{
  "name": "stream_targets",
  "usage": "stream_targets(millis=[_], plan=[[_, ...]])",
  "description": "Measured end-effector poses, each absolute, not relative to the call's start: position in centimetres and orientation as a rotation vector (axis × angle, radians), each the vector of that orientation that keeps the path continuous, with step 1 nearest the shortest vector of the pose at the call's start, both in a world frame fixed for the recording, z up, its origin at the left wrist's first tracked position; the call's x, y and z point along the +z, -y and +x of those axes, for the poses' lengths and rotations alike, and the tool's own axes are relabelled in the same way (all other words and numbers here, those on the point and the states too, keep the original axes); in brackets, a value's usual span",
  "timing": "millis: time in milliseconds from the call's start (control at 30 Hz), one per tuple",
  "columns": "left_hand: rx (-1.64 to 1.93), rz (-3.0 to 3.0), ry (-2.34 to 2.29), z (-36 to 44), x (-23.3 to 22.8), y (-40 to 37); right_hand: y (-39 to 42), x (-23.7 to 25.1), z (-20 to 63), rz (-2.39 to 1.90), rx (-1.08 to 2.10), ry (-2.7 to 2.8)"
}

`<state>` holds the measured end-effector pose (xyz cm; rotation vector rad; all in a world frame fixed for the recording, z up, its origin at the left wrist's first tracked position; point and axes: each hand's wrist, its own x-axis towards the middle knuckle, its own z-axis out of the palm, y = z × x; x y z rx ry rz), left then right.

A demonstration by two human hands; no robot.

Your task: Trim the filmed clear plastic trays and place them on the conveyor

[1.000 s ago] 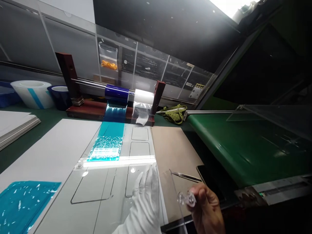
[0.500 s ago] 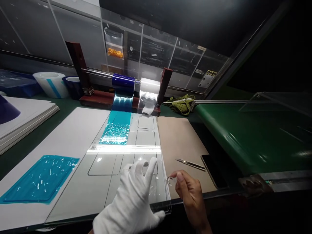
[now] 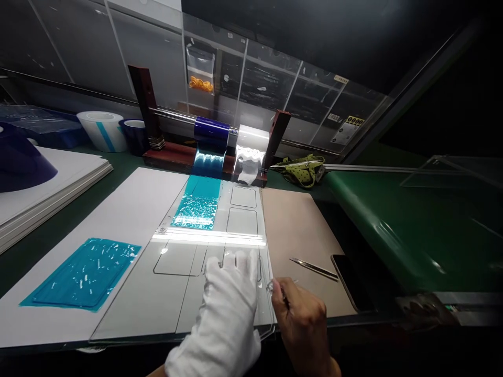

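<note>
My left hand (image 3: pixel 226 309), in a white glove, lies over the lower right of a clear panel (image 3: pixel 145 303) marked with dark rectangular outlines. Its fingers are stretched forward onto the surface and hold nothing. Beside the panel's right edge, my bare right hand (image 3: pixel 302 319) is closed in a pinch on a small clear strip of film (image 3: pixel 270 286), mostly hidden by the fingers. A strip of blue film (image 3: pixel 196 209) lies wrinkled across the panel's upper part, running down from a blue roll (image 3: pixel 212 131). Next to that roll hangs a roll of clear film (image 3: pixel 253 139).
Tweezers (image 3: pixel 314 268) and a phone (image 3: pixel 351 283) lie to the right on a brown board (image 3: pixel 298 225). A blue film-covered piece (image 3: pixel 82 275) rests on white paper at left. Behind stands the wooden roll holder (image 3: pixel 171 152); a green padded surface (image 3: pixel 393 225) is at right.
My left hand has flattened its fingers onto the panel. My right hand has curled in more tightly round the clear strip. The whole view has shifted slightly, moving things rightward.
</note>
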<state>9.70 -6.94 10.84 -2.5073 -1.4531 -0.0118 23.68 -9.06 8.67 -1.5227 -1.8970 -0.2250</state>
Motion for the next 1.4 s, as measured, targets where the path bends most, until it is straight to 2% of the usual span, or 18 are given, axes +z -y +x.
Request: stream_targets(millis=[67, 200, 300, 433, 767, 867, 933, 1067, 1133, 1200, 1400], plan=[[-0.239, -2.579, 1.52, 9.1, 10.3, 6.8, 9.2, 8.7, 24.3, -1.559, 0.137, 1.686], [-0.995, -2.805, 1.486, 8.5, 7.5, 6.5, 9.0, 8.7, 25.0, -1.427, 0.995, 1.074], [-1.383, -2.899, 1.411, 9.2, 5.2, 6.4, 8.4, 8.8, 25.2, -1.287, 1.241, 0.835], [-1.547, -2.912, 1.383, 10.1, 3.9, 6.1, 7.9, 8.9, 25.5, -1.244, 1.337, 0.776], [-1.529, -2.969, 1.353, 9.8, 4.0, 5.6, 7.6, 8.5, 25.5, -1.244, 1.334, 0.894], [-1.335, -2.914, 1.451, 9.9, 5.5, 6.0, 7.9, 8.9, 26.0, -1.316, 1.248, 0.955], [-1.029, -2.858, 1.541, 9.8, 7.0, 6.3, 8.3, 9.0, 26.0, -1.488, 0.991, 1.149], [-0.276, -2.679, 1.571, 9.6, 9.7, 6.8, 9.1, 8.2, 24.7, -1.786, 0.1, 1.693], [-0.121, -2.636, 1.516, 9.5, 10.3, 6.9, 9.3, 7.6, 23.8, -1.81, -0.124, 1.785], [-0.145, -2.662, 1.503, 9.2, 10.0, 6.8, 9.4, 7.3, 23.6, -1.819, -0.014, 1.761], [-0.566, -3.063, 1.408, 7.0, 6.8, 6.3, 10.1, 8.6, 26.3, -1.647, 1.043, 1.49]])
